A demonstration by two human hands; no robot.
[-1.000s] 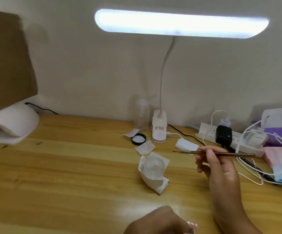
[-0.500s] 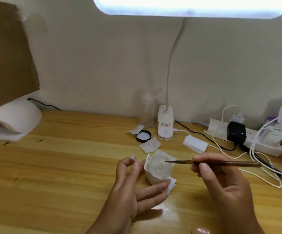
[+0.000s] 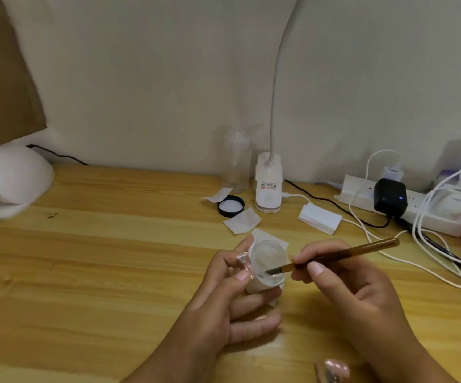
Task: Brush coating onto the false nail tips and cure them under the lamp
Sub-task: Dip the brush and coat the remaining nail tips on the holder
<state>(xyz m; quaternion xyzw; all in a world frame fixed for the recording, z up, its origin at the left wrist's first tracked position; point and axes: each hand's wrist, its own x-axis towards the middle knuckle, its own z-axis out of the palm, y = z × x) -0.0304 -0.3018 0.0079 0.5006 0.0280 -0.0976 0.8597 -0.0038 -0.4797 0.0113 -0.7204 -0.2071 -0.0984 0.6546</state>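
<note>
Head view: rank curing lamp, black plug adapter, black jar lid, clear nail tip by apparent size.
Curing lamp (cropped)
plug adapter and jar lid, near alike
nail tip, smallest though nearest

Pinching a clear false nail tip [image 3: 242,259] between thumb and forefinger of the left hand [image 3: 224,294], other fingers loosely extended. Gripping a brown-handled brush [image 3: 362,250] pen-fashion in the right hand [image 3: 342,286], bristles down at the near rim of a small clear jar [image 3: 268,258] wrapped in white paper.

Just beyond, on the wooden table [image 3: 85,258]: 1 square white pad [image 3: 241,223], a black lid [image 3: 230,205] lying open side up, a clip-lamp base [image 3: 268,186] with a white gooseneck, and a clear bottle [image 3: 236,161] against the wall.

Further right: a stack of white pads [image 3: 319,218], a white power strip [image 3: 417,214] with a black adapter [image 3: 390,196] plugged in, and tangled white cables [image 3: 418,226].

Far left: a white nail lamp [image 3: 11,175] under brown cardboard [image 3: 3,70].
</note>
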